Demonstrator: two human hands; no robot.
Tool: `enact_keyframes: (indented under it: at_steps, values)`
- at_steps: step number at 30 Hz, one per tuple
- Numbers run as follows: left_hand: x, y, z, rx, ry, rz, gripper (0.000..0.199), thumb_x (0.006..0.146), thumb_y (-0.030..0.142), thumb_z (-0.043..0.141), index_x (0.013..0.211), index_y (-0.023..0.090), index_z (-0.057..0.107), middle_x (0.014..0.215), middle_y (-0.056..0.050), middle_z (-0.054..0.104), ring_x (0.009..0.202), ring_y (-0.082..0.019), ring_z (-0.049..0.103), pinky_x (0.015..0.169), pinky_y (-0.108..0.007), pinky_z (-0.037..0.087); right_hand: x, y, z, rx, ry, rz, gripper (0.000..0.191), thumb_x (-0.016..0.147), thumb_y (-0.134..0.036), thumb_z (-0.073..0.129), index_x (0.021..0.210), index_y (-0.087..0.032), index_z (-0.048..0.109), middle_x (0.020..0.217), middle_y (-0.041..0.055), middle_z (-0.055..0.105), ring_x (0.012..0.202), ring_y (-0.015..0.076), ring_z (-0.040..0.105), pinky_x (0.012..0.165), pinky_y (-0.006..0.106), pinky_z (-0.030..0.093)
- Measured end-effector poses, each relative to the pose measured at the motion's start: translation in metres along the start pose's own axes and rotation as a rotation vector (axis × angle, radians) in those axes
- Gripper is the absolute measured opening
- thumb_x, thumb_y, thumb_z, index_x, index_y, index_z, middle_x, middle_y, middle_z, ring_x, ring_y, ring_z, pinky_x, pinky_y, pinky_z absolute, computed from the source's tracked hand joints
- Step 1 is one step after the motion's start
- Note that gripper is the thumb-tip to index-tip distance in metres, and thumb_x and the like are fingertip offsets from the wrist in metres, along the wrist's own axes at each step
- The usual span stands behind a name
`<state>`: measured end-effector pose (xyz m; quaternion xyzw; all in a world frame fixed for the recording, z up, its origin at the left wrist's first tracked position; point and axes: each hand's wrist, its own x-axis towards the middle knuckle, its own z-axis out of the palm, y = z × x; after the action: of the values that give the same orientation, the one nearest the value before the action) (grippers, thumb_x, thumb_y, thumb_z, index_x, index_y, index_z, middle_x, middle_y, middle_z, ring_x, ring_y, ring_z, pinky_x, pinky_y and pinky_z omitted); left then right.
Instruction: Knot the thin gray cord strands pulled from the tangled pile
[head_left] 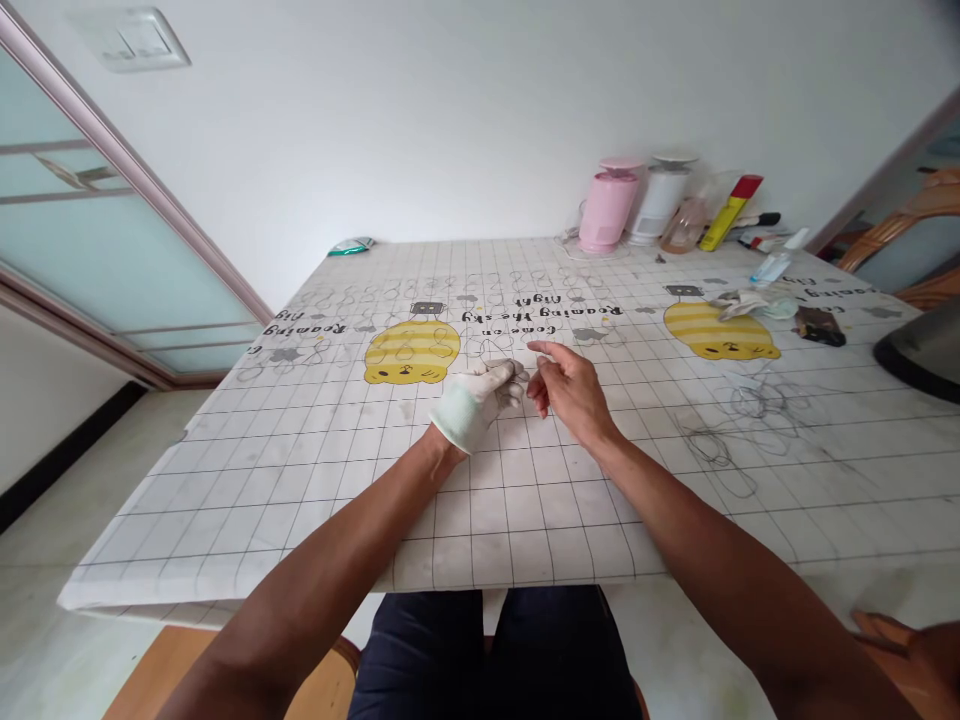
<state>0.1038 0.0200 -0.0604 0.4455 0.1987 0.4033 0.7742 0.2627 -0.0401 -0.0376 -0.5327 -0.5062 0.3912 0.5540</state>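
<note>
My left hand [491, 393], in a white work glove with a pale green cuff, is closed in a pinch above the middle of the table. A thin wire loop [491, 346] shows just beyond its fingertips; what the glove grips is too fine to make out. Close by on the right, my bare right hand [570, 390] has its index finger stretched out and the other fingers loosely curled. No object shows in it. Rows of thin bent wire loops [390, 350] lie on the cloth beyond both hands. A loose tangle of thin wire [765, 400] lies to the right.
A checked tablecloth [315, 520] covers the table. Against the wall stand a pink cylindrical device [609, 212], a white one [660, 205] and a yellow-red can [731, 213]. A crumpled glove [757, 303], a small dark box [820, 326] and a green packet [351, 246] also lie there.
</note>
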Motion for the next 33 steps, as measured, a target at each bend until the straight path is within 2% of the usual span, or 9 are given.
enact_keyframes:
  at_steps: [5,8,11,14,19,22,25,30,33]
  values:
    - [-0.001,-0.004,-0.005,-0.056,-0.034,-0.028,0.043,0.073,0.047,0.095,0.088,0.013,0.073,0.090,-0.006,0.069,0.075,-0.013,0.062,0.068,-0.027,0.050,-0.002,-0.005,-0.004,-0.016,-0.023,-0.017,0.047,0.105,-0.038,0.054,0.143,-0.015,0.069,0.064,-0.0004,0.066,0.046,0.0133,0.056,0.041,0.026,0.048]
    - [-0.001,-0.004,-0.005,-0.038,-0.093,-0.061,0.043,0.075,0.050,0.093,0.086,0.014,0.073,0.082,-0.004,0.066,0.073,-0.015,0.060,0.071,-0.031,0.051,-0.003,-0.005,-0.005,-0.032,-0.053,-0.039,0.046,0.105,-0.039,0.054,0.142,-0.016,0.071,0.065,-0.0003,0.066,0.046,0.0132,0.057,0.042,0.025,0.049]
    - [0.000,-0.002,-0.003,-0.030,-0.116,-0.095,0.047,0.069,0.053,0.095,0.082,0.014,0.071,0.077,-0.003,0.062,0.072,-0.015,0.059,0.070,-0.031,0.052,-0.004,-0.004,-0.006,-0.051,-0.086,-0.049,0.047,0.105,-0.040,0.054,0.142,-0.017,0.072,0.065,-0.0003,0.066,0.046,0.0128,0.056,0.042,0.025,0.050]
    - [-0.001,0.001,0.000,-0.048,-0.006,-0.045,0.047,0.066,0.050,0.097,0.081,0.014,0.070,0.082,-0.004,0.066,0.071,-0.012,0.059,0.067,-0.026,0.050,-0.004,-0.004,-0.006,-0.047,-0.085,-0.043,0.048,0.106,-0.039,0.052,0.144,-0.015,0.069,0.065,-0.0009,0.064,0.046,0.0127,0.054,0.042,0.026,0.049]
    - [-0.008,0.007,0.014,0.096,0.362,-0.001,0.022,0.083,0.033,0.083,0.088,0.014,0.073,0.080,-0.004,0.068,0.063,-0.009,0.058,0.060,-0.023,0.049,-0.006,-0.003,0.005,-0.064,-0.040,-0.028,0.047,0.106,-0.034,0.049,0.143,-0.011,0.067,0.067,-0.0002,0.063,0.047,0.0128,0.053,0.042,0.026,0.049]
    - [-0.013,0.009,0.024,0.223,0.512,0.007,0.014,0.089,0.028,0.076,0.091,0.014,0.076,0.079,-0.005,0.071,0.062,-0.010,0.060,0.058,-0.023,0.050,-0.008,0.000,0.012,-0.110,-0.011,-0.023,0.045,0.106,-0.034,0.047,0.142,-0.015,0.068,0.066,-0.0006,0.061,0.046,0.0121,0.050,0.041,0.025,0.047]
    - [-0.016,0.008,0.031,0.244,0.560,0.012,0.016,0.088,0.028,0.077,0.092,0.013,0.076,0.081,-0.007,0.073,0.063,-0.012,0.064,0.058,-0.025,0.052,-0.008,0.003,0.014,-0.164,0.030,-0.025,0.043,0.106,-0.035,0.048,0.140,-0.019,0.069,0.067,-0.0004,0.061,0.045,0.0112,0.048,0.039,0.024,0.044]
    - [-0.015,0.002,0.035,-0.009,0.493,0.032,0.023,0.086,0.020,0.081,0.103,0.010,0.071,0.090,-0.009,0.074,0.072,-0.017,0.073,0.073,-0.033,0.062,-0.003,0.005,0.012,-0.130,0.087,0.004,0.042,0.104,-0.040,0.051,0.135,-0.018,0.070,0.067,0.0001,0.060,0.045,0.0126,0.048,0.038,0.026,0.043]
    - [-0.013,0.000,0.034,-0.055,0.473,0.031,0.021,0.086,0.015,0.079,0.104,0.009,0.070,0.089,-0.009,0.074,0.075,-0.018,0.075,0.079,-0.036,0.064,-0.001,0.007,0.013,-0.101,0.091,0.024,0.043,0.104,-0.042,0.051,0.133,-0.016,0.070,0.066,0.0007,0.060,0.046,0.0143,0.050,0.039,0.028,0.045]
